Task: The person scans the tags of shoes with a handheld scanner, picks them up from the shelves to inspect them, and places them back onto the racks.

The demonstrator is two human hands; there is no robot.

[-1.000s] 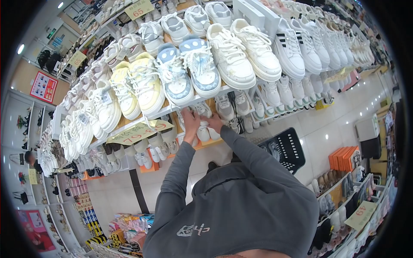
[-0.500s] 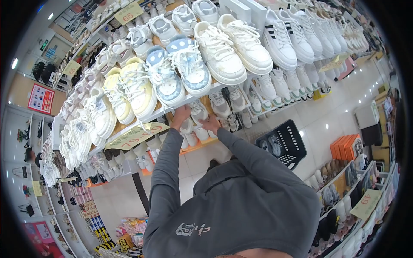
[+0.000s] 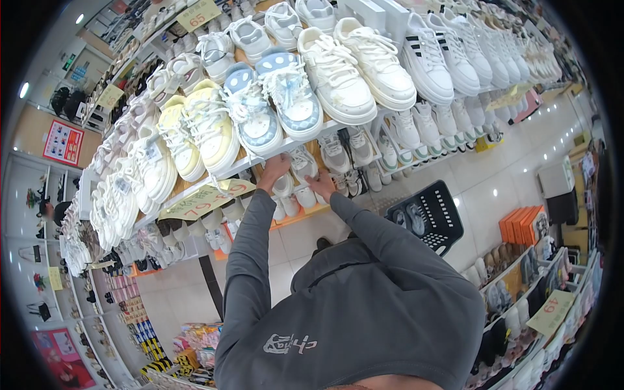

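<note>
Both my arms, in grey sleeves, reach up under the top shelf of a shoe rack. My left hand (image 3: pixel 275 170) and my right hand (image 3: pixel 320 185) close on either side of a white sneaker (image 3: pixel 302 162) on the second shelf (image 3: pixel 296 218), which is orange. More white sneakers (image 3: pixel 285 195) stand just below and beside the hands. Directly above, on the white top shelf (image 3: pixel 338 125), sit a blue-and-white pair (image 3: pixel 273 104) and a cream-white pair (image 3: pixel 354 62).
Yellow sneakers (image 3: pixel 198 130) and rows of white ones fill the rack left and right. Price cards (image 3: pixel 201 200) hang off the shelf edge. A black plastic basket (image 3: pixel 426 218) holding shoes stands on the tiled floor to the right, near orange boxes (image 3: pixel 520 231).
Both hands have risen slightly along the second shelf, from the lower white pair to the sneaker just under the top shelf. The view has shifted a little.
</note>
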